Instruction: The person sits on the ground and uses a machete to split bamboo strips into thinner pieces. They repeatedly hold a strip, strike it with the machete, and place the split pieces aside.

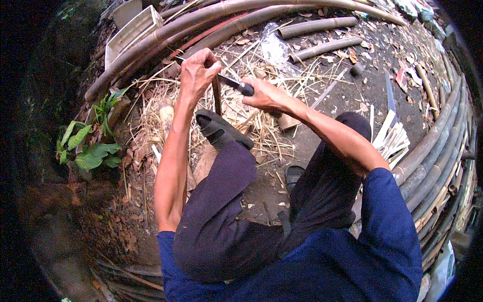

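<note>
My left hand point(197, 73) is closed, thumb and forefinger curled together; a thin pale tip pokes out beyond its knuckles, and what it grips is mostly hidden. Just to its right, a knife with a black handle point(245, 88) slants between my two hands, its blade side toward the left one. Closed around the butt end of that handle is my right hand point(265, 94). From beneath the left hand a dark narrow upright piece point(217, 98) runs down to my sandalled foot point(221, 130); whether it is metal or bamboo I cannot tell.
Pale shavings point(256, 133) litter the ground around my foot. Cut bamboo tubes point(327, 49) and clear plastic point(275, 50) lie ahead. At right are split pale strips point(392, 141), a saw blade point(390, 93) and long bamboo poles point(427, 156). Leafy plants point(90, 153) grow at left.
</note>
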